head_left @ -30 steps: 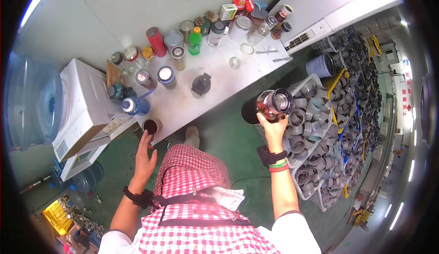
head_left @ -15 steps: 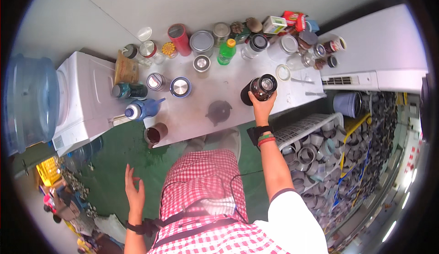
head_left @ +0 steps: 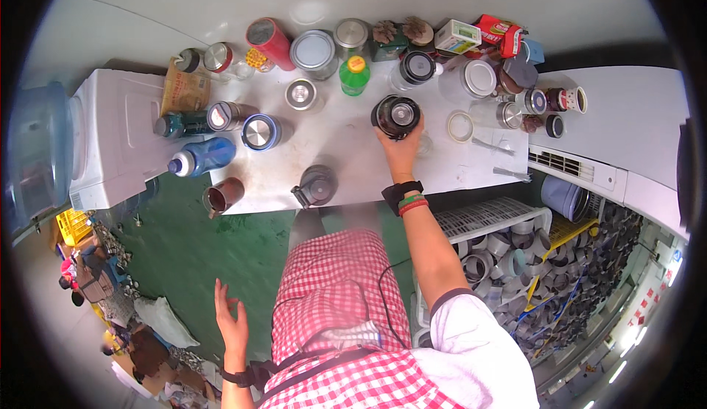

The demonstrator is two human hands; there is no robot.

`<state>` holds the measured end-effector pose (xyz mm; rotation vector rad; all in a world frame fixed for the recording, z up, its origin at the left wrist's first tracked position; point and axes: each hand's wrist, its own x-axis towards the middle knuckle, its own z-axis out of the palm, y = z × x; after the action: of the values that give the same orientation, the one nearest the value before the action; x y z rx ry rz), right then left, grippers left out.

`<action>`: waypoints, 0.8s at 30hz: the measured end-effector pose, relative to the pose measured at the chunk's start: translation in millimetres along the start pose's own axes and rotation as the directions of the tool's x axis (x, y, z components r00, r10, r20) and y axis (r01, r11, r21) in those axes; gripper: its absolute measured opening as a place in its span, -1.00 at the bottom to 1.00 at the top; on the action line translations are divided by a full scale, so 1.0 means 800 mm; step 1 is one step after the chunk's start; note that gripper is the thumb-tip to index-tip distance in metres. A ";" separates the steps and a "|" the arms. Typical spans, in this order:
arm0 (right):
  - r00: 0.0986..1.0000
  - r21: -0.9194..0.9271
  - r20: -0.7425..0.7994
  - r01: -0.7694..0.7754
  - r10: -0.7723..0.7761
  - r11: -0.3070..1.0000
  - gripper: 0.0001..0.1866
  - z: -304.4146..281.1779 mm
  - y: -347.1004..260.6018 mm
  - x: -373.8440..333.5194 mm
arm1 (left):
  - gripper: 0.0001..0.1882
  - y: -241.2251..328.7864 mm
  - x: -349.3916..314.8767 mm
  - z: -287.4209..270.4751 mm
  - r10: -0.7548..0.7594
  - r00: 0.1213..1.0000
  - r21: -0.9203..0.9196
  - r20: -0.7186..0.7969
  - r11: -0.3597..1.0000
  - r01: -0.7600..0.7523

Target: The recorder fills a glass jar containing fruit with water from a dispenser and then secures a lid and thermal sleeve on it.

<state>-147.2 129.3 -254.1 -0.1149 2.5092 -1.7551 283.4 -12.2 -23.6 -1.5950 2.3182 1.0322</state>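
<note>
My right hand (head_left: 401,147) is wrapped round a dark bottle (head_left: 398,117) with a black-rimmed lid and a silver centre, over the right-middle of the white table (head_left: 265,177). A translucent grey bottle (head_left: 318,186) stands near the table's front edge, left of that hand. Behind the dark bottle are a green bottle with a yellow cap (head_left: 355,76) and a clear jar with a black lid (head_left: 417,69). My left hand (head_left: 232,321) is raised above the green floor, away from the table, its fingers apart and nothing in them.
At the table's left lie a blue sports bottle (head_left: 205,156), a brown mug (head_left: 224,195) and a blue-rimmed container (head_left: 261,132). Several jars line the back. A white ring (head_left: 460,127) sits at the right. Below, a rack (head_left: 486,221) stands beside many grey ring-shaped pieces (head_left: 508,251).
My right hand has carried the dark bottle left, away from the white ring. The view has shifted. My left hand stays raised and open.
</note>
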 end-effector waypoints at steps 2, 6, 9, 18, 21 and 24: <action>0.999 -0.031 0.031 0.043 -0.042 0.999 0.14 -0.013 0.004 -0.005 | -0.38 0.007 0.004 0.008 0.026 1.000 0.004 -0.003 1.000 -0.026; 1.000 -0.294 0.007 0.027 -0.026 0.955 0.14 -0.080 0.057 -0.035 | -0.38 0.021 -0.007 0.017 -0.003 1.000 0.001 -0.025 1.000 0.003; 1.000 -0.524 -0.020 -0.020 0.011 0.852 0.10 -0.109 0.088 -0.035 | -0.39 0.024 -0.012 0.023 -0.041 0.999 -0.019 -0.019 0.999 0.041; 0.942 -0.884 0.292 0.202 0.162 0.422 -0.16 -0.083 0.075 0.025 | -0.39 0.028 -0.023 0.036 -0.015 0.999 -0.021 -0.034 1.000 0.014; 0.905 -0.905 0.347 0.254 0.245 0.342 -0.27 -0.091 0.080 0.035 | -0.40 0.033 -0.023 0.036 0.016 0.999 -0.013 -0.047 1.000 -0.016; 0.930 -0.818 0.316 0.168 0.186 0.549 -0.32 -0.107 0.073 0.036 | -0.42 0.038 -0.020 0.039 0.023 0.997 -0.038 -0.074 0.999 -0.026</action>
<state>-185.9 226.3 -279.8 -0.4352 2.7499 -0.2748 255.4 25.0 -25.8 -1.6503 2.3847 1.0469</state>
